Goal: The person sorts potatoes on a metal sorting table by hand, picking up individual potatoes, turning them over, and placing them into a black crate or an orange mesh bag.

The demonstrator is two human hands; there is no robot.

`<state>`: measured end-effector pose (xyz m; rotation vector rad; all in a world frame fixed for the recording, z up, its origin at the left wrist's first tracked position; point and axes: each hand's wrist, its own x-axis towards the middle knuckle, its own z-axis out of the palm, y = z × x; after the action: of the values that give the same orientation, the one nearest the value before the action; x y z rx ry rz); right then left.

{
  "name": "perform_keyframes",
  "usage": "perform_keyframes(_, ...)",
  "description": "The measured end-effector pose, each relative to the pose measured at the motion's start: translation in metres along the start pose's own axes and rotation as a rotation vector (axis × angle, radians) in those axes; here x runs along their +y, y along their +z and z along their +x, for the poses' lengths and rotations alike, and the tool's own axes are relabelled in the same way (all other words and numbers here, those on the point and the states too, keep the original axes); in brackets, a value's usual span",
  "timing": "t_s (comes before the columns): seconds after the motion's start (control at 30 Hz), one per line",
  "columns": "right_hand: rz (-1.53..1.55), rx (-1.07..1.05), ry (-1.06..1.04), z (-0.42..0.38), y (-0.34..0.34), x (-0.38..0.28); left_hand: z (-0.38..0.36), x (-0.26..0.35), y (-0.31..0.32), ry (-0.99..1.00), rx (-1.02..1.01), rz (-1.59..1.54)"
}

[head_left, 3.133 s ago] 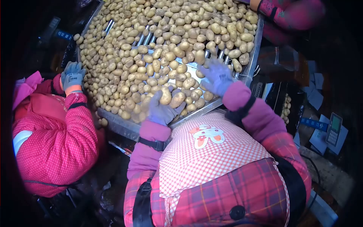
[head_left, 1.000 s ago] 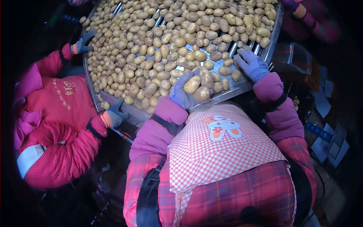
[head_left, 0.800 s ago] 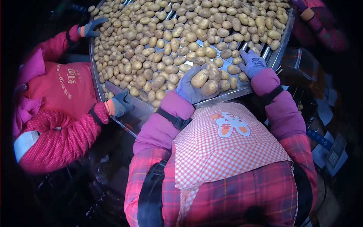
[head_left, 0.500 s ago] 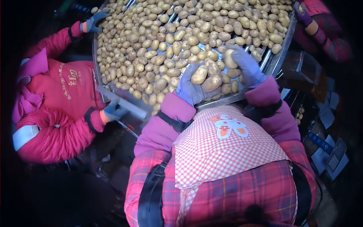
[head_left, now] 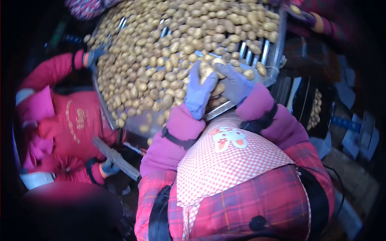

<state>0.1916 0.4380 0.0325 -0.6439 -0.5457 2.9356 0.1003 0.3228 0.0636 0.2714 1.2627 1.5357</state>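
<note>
Both of my hands wear purple-grey gloves and meet over the near edge of a metal sorting table (head_left: pixel 275 60) covered with potatoes (head_left: pixel 161 52). My left hand (head_left: pixel 199 88) is curled round a pale potato (head_left: pixel 206 70), its thumb and fingers on either side. Close beside it, my right hand (head_left: pixel 234 83) has its fingers bent over another potato (head_left: pixel 219 62), partly hidden by the glove. More potatoes lie just under and between the two hands.
At the left, a co-worker in red (head_left: pixel 80 116) reaches to the table and holds a long flat bar (head_left: pixel 116 158). Another person's gloved hand (head_left: pixel 299 15) is at the upper right. Metal rollers (head_left: pixel 265 52) show near the right edge. A patterned sleeve (head_left: pixel 86 8) is at the top left.
The view has shifted. My hands have come together, the right one moving in beside the left. The co-worker's bar has moved down and away from the table edge.
</note>
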Motion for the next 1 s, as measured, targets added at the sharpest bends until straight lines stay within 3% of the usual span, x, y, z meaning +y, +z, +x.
perform_keyframes(0.03,0.256,-0.684,0.175,0.003,-0.025,0.004,-0.003,0.001,0.002,-0.071,0.052,0.055)
perform_keyframes(0.1,0.232,-0.279,-0.119,0.004,-0.022,0.021,0.019,-0.024,-0.018,0.450,0.137,0.639)
perform_keyframes(0.17,-0.214,-0.129,-0.366,0.000,-0.032,0.037,0.018,-0.029,-0.018,0.507,0.102,0.666)
perform_keyframes(0.2,-0.196,-0.089,-0.415,-0.005,-0.034,0.037,0.014,-0.027,-0.007,0.493,0.037,0.676)
perform_keyframes(0.27,-0.288,-0.085,-0.356,-0.014,-0.037,0.039,0.003,-0.013,0.013,0.713,0.027,0.940)
perform_keyframes(0.3,-0.281,-0.072,-0.377,-0.031,-0.030,0.037,0.005,-0.012,0.020,0.716,0.000,0.943)
perform_keyframes(0.37,-1.234,0.289,-0.967,-0.063,-0.014,0.035,0.010,-0.007,0.034,1.094,0.012,1.299)
perform_keyframes(0.4,-0.919,0.183,-0.978,-0.060,-0.022,0.036,0.006,-0.002,0.044,1.078,0.002,1.417)
perform_keyframes(0.43,-0.911,0.194,-0.994,-0.066,-0.024,0.035,0.004,-0.003,0.055,1.031,-0.083,1.325)
perform_keyframes(0.5,0.343,-0.018,-0.507,-0.086,-0.020,0.028,0.009,-0.018,0.067,1.016,-0.193,1.201)
perform_keyframes(0.53,0.263,-0.004,-0.415,-0.085,-0.041,0.029,0.009,-0.023,0.071,1.017,-0.244,1.258)
perform_keyframes(0.63,0.377,-0.063,-0.463,-0.105,-0.062,0.028,0.016,-0.039,0.092,0.985,-0.408,1.242)
perform_keyframes(0.77,0.506,-0.091,-0.596,-0.139,-0.095,0.028,0.018,-0.054,0.117,0.894,-0.568,1.128)
perform_keyframes(0.83,0.567,-0.183,-0.754,-0.157,-0.117,0.019,0.023,-0.054,0.121,0.939,-0.609,1.164)
perform_keyframes(0.9,0.537,-0.010,-0.879,-0.196,-0.125,-0.001,0.036,-0.065,0.106,0.791,-0.556,1.077)
perform_keyframes(0.97,0.473,0.301,-1.083,-0.231,-0.148,-0.025,0.042,-0.064,0.088,0.899,-0.568,1.318)
perform_keyframes(1.0,0.241,-0.034,-1.105,-0.250,-0.195,-0.045,0.039,-0.061,0.086,0.824,-0.499,1.294)
